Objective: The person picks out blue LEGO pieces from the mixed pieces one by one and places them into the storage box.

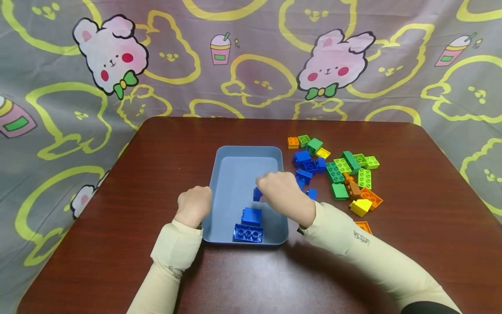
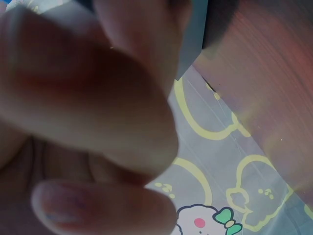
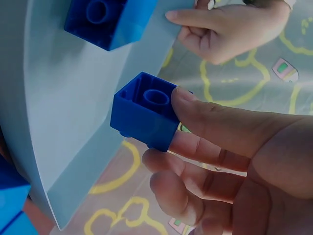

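Over the grey-blue tray [image 1: 239, 174], my right hand [image 1: 286, 194] pinches a blue toy brick [image 3: 144, 115] between thumb and fingers. The right wrist view shows that brick's hollow side with a round tube in it. Two more blue bricks lie in the tray: a shorter one [image 1: 252, 216] and a long one [image 1: 248, 233] with its hollow side showing. At the tray's left side, my left hand [image 1: 195, 205] grips the rim, its thumb on the inner wall in the right wrist view. Blurred fingers [image 2: 98, 107] fill much of the left wrist view.
Several blue bricks [image 1: 302, 158] lie just right of the tray. Beyond them are green bricks [image 1: 335, 172], an orange brick [image 1: 371, 198] and a yellow brick [image 1: 361, 207]. All rest on a dark brown table [image 1: 176, 144], with a patterned cloth [image 1: 251, 43] hanging behind it.
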Tool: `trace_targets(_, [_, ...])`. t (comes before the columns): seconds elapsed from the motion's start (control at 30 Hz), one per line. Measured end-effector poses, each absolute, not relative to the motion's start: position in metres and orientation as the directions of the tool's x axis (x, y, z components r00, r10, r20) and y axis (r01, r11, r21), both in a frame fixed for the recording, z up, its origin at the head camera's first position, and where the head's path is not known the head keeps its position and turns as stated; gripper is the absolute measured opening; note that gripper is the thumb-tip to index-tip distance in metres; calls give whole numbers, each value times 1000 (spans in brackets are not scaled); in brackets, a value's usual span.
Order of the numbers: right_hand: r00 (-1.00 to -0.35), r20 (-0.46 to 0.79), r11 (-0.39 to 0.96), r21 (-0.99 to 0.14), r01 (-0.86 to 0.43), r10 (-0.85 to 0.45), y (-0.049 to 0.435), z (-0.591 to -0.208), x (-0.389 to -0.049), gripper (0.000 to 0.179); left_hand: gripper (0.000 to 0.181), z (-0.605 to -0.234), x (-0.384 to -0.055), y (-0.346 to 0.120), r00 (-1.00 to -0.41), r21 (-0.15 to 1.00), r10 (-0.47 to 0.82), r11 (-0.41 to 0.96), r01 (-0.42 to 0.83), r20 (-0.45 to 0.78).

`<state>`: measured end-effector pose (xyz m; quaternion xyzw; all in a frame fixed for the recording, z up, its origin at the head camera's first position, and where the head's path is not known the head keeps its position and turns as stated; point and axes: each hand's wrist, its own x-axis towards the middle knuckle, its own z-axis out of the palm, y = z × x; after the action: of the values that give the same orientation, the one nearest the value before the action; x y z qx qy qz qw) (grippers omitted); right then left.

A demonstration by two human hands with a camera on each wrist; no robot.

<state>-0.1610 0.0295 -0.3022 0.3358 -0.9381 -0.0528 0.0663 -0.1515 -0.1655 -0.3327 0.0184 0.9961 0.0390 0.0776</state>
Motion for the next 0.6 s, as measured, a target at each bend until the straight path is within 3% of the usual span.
trace_targets(0.6, [-718, 59, 718, 136, -682, -693, 18, -317, -164, 26, 21, -333, -152, -165, -986, 75, 42, 997, 30, -163])
